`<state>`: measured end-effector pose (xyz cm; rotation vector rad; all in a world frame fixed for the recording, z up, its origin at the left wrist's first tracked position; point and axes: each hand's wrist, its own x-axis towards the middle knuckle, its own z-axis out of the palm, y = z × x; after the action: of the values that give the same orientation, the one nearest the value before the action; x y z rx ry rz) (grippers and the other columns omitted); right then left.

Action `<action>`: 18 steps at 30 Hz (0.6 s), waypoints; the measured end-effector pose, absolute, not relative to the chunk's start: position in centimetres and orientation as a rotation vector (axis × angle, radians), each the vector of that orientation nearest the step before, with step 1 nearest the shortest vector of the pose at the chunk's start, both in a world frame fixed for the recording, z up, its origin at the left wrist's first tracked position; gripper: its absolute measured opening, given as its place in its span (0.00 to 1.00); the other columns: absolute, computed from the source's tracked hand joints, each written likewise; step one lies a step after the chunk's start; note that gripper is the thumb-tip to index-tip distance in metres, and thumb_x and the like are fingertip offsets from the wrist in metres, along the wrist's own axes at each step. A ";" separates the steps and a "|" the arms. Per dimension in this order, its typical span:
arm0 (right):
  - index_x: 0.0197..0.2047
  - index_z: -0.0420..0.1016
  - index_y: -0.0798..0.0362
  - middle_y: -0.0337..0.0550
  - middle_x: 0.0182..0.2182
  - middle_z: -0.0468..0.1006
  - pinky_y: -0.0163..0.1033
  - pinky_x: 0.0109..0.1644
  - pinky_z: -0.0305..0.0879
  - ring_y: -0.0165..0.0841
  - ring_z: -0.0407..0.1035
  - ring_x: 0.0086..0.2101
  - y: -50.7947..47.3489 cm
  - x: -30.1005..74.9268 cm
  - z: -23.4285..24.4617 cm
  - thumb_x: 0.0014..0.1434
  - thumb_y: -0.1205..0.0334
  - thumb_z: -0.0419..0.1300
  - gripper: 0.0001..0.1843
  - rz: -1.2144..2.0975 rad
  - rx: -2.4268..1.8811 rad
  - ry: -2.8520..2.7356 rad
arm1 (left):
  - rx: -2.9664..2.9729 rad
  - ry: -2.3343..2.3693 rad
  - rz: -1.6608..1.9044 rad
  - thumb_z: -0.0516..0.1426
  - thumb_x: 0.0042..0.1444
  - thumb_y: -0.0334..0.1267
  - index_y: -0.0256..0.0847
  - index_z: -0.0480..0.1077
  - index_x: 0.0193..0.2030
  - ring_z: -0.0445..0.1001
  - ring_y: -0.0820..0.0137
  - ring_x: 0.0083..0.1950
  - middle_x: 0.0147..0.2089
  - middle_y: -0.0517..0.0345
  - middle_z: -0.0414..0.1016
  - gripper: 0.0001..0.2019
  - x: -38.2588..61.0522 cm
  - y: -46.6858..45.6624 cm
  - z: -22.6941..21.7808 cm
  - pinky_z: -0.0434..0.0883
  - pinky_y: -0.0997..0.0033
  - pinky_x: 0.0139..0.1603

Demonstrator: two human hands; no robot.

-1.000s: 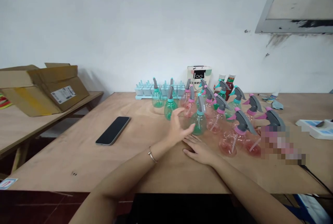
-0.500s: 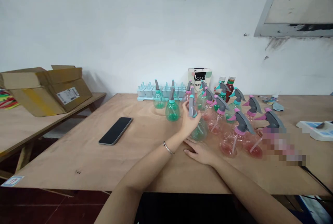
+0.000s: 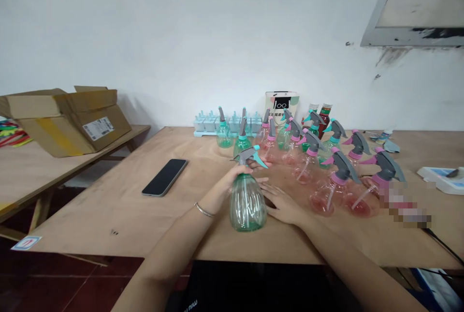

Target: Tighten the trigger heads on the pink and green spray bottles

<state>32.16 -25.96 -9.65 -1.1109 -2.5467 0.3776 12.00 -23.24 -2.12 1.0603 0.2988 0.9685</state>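
Note:
A clear green spray bottle (image 3: 248, 208) with a grey and turquoise trigger head is at the table's front middle. My left hand (image 3: 234, 175) is wrapped round its neck, just under the head. The nozzle points right, and I cannot tell whether the base touches the table. To the right of the bottle my right hand (image 3: 284, 204) lies palm down on the table, fingers stretched and apart. Its fingertips come close to the bottle's side. Behind the held bottle stands another green spray bottle (image 3: 242, 143), partly covered by it.
Several pink spray bottles (image 3: 322, 200) stand at the right. A black phone (image 3: 165, 177) lies left of my hands. At the back are a light blue ice-pop mold (image 3: 206, 126) and a printed bag (image 3: 282, 104). A cardboard box (image 3: 90, 123) sits on the left table.
My left hand has brought the green spray bottle left and nearer to me, out from beside the pink ones. The right hand has stayed on the table with its fingers spread.

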 end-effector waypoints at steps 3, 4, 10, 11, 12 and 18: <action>0.68 0.60 0.51 0.53 0.67 0.61 0.57 0.69 0.52 0.46 0.54 0.66 -25.7 32.4 -10.0 0.64 0.53 0.56 0.31 0.361 -1.029 -2.554 | 1.109 0.367 0.987 0.61 0.40 0.32 0.36 0.74 0.38 0.76 0.54 0.52 0.44 0.48 0.79 0.15 13.3 -23.4 -3.0 0.72 0.55 0.55; 0.68 0.60 0.50 0.53 0.67 0.61 0.57 0.69 0.52 0.46 0.55 0.66 -25.7 32.4 -10.0 0.64 0.53 0.57 0.31 0.357 -0.994 -2.561 | 1.127 0.384 1.001 0.61 0.39 0.32 0.36 0.74 0.37 0.76 0.54 0.51 0.43 0.48 0.79 0.14 13.6 -23.5 -3.0 0.72 0.56 0.53; 0.68 0.60 0.47 0.48 0.66 0.63 0.58 0.69 0.53 0.45 0.57 0.65 -26.1 32.2 -9.4 0.64 0.53 0.55 0.30 0.378 -1.086 -2.529 | 1.161 0.272 0.897 0.60 0.41 0.34 0.38 0.73 0.40 0.74 0.53 0.55 0.46 0.47 0.78 0.16 13.1 -23.8 -2.8 0.72 0.50 0.55; 0.68 0.60 0.47 0.48 0.67 0.62 0.59 0.69 0.50 0.45 0.56 0.66 -26.2 32.1 -9.3 0.65 0.52 0.55 0.30 0.383 -1.127 -2.536 | 1.161 0.261 0.908 0.60 0.41 0.34 0.38 0.73 0.41 0.74 0.53 0.55 0.46 0.48 0.78 0.16 12.8 -23.7 -2.7 0.71 0.49 0.55; 0.68 0.60 0.48 0.48 0.67 0.61 0.59 0.70 0.48 0.45 0.55 0.66 -26.3 32.0 -9.1 0.65 0.51 0.54 0.30 0.387 -1.163 -2.545 | 1.154 0.260 0.932 0.60 0.41 0.33 0.38 0.73 0.42 0.74 0.54 0.54 0.45 0.48 0.78 0.17 12.4 -23.6 -2.7 0.70 0.48 0.56; 0.69 0.58 0.50 0.48 0.69 0.57 0.57 0.72 0.44 0.43 0.50 0.68 -26.4 31.9 -8.9 0.66 0.50 0.52 0.31 0.363 -1.247 -2.533 | 1.132 0.289 0.923 0.60 0.35 0.33 0.37 0.72 0.31 0.77 0.62 0.36 0.27 0.56 0.74 0.11 11.8 -23.0 -2.5 0.72 0.51 0.53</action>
<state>31.90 -26.39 -8.88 -1.2470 -2.5331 0.3634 11.76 -23.00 -2.48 1.1323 0.2889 0.9232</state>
